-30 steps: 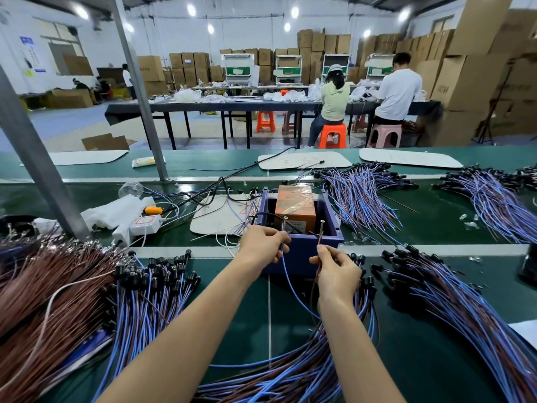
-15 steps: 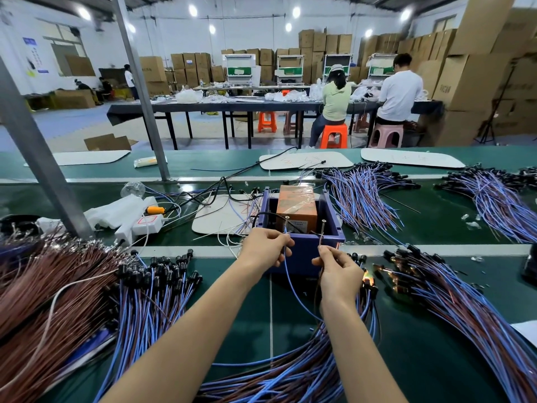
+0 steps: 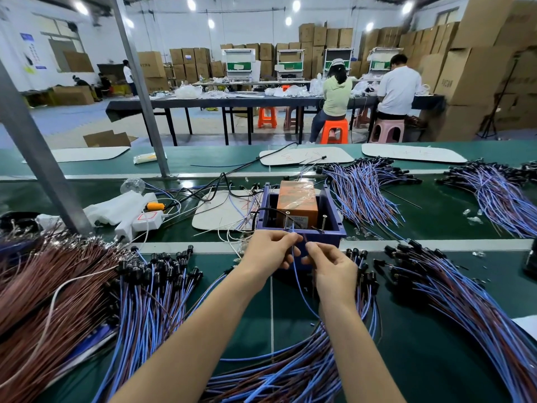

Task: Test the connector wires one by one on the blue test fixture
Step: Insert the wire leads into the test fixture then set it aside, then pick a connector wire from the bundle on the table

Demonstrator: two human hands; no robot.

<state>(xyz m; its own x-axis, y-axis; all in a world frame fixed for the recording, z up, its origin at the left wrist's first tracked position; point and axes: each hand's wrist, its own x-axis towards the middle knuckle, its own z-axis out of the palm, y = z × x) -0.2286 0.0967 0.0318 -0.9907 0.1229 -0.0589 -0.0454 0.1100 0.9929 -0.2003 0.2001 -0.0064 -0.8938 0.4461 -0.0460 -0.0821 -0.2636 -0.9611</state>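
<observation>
The left hand (image 3: 268, 253) and right hand (image 3: 334, 270) each pinch a connector wire lead (image 3: 297, 282), probably to touch the pins (image 3: 287, 220) of the blue test fixture (image 3: 337, 221).

**A factory assembly hall for wire work**

This is a large industrial hall, part workshop and part store. A long green conveyor-belt workbench (image 3: 421, 367) runs across the foreground. It is heaped with thin blue and brown connector wires (image 3: 360, 193) tipped with black plugs, lying in loose bundles by the hundred. Behind it, two people sit on an orange plastic stool (image 3: 334, 130) and a pink plastic stool (image 3: 389, 129) at a long dark table (image 3: 174, 104) strewn with white packaging. Tall stacks of brown cardboard cartons (image 3: 476, 74) line the white walls. White metal racks with green panels (image 3: 241, 64) stand among them, and round bright ceiling lamps (image 3: 191, 4) light the floor.
</observation>
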